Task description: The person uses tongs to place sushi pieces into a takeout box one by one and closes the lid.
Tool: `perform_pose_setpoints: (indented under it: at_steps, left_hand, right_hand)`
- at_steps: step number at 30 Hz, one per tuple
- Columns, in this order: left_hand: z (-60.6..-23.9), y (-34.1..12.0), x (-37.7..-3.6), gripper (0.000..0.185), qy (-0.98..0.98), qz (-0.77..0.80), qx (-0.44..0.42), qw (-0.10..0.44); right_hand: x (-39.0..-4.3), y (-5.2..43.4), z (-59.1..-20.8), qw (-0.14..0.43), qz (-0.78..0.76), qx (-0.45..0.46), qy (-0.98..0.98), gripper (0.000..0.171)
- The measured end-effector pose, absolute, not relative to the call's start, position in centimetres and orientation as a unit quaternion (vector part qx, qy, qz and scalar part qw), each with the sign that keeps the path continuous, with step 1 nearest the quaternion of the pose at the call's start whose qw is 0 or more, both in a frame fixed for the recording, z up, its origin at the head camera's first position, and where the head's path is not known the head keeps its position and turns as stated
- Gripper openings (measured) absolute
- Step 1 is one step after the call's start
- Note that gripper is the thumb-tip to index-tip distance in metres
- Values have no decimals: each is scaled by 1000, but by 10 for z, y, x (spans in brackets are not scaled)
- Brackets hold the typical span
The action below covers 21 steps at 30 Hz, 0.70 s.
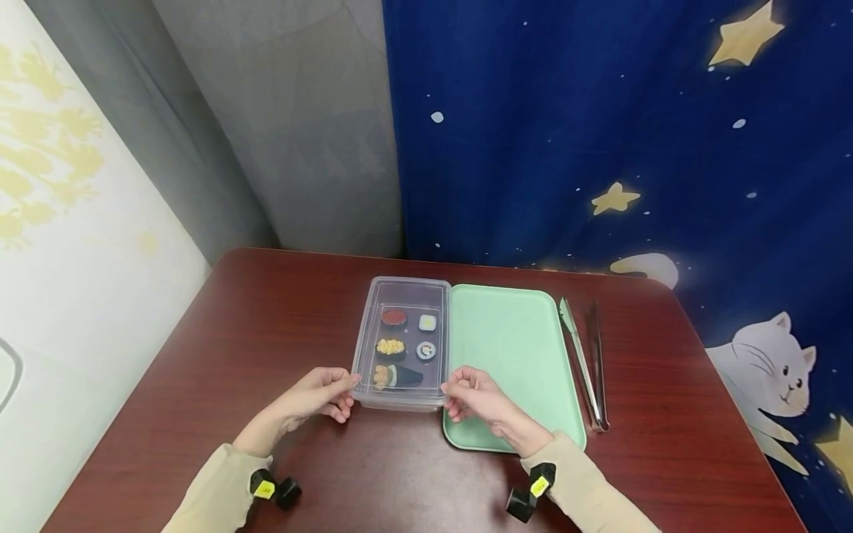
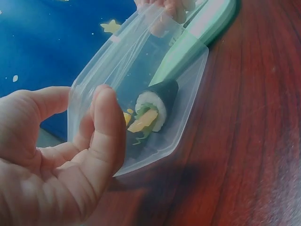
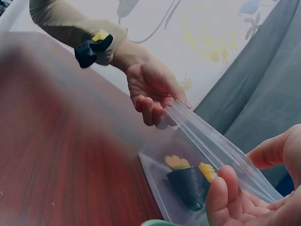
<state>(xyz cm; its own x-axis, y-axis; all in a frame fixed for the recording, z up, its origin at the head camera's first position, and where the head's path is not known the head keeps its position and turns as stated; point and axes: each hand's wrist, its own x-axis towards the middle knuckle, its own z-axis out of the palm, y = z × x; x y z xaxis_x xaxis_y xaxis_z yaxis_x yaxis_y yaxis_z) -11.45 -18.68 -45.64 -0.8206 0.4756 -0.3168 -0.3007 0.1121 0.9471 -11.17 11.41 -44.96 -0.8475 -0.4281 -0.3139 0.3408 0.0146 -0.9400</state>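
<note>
A clear plastic food container [image 1: 402, 402] with a clear lid [image 1: 413, 290] over it stands on the table. Inside lie several sushi pieces: a hand roll [image 1: 400, 376] nearest me, a corn-topped piece [image 1: 390, 348], a red-topped piece [image 1: 394, 318] and two small rolls, one of them a white-and-yellow roll [image 1: 427, 323]. My left hand [image 1: 324, 392] pinches the near left corner at the lid's edge, thumb above and fingers lower. At the near right corner, my right hand [image 1: 481, 400] pinches the same edge. The wrist views show the hand roll [image 2: 157, 106] through the clear wall.
Against the container's right side lies a green tray [image 1: 506, 348], partly under my right hand. Metal tongs [image 1: 586, 370] rest right of the tray. The reddish-brown table [image 1: 280, 318] ends at a blue curtain [image 1: 506, 148] and a grey curtain [image 1: 320, 148].
</note>
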Motion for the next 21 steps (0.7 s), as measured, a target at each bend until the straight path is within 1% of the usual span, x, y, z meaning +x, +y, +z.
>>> perform_pose_setpoints:
  at_steps: [4,15,21]
  left_hand:
    - [-457,-185,-113,27,686,665,68,289]
    - [-453,-179,-112,26,692,670,82,255]
    - [-454,-181,-113,27,688,669,53,277]
  right_hand:
    - [-110,114,-449,274,-701,-34,657,13]
    - [-112,120,-448,287,-703,-40,649,13]
    - [-115,124,-450,301,-706,-41,640,14]
